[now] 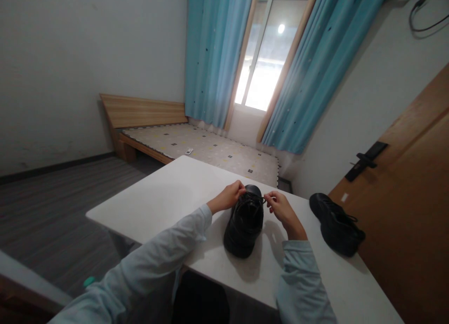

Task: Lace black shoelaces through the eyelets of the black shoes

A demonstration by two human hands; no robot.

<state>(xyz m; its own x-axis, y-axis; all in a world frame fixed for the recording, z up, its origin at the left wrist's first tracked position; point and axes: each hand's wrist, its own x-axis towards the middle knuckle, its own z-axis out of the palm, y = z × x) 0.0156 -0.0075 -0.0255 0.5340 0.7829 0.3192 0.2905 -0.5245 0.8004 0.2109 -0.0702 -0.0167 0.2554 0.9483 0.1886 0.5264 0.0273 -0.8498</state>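
Observation:
A black lace-up shoe stands on the white table, its heel towards me and its toe pointing away. At the left side of its laces is my left hand, fingers closed; the lace between them is too small to make out. On the other side, my right hand pinches a black shoelace drawn out to the right of the shoe. A second black shoe rests on the table further right, its laces tied or bunched on top, touched by neither hand.
Beyond the table is a bed with a patterned mattress and a small white object on it. Blue curtains hang by a window. A wooden door with a black handle stands at the right, close to the table edge.

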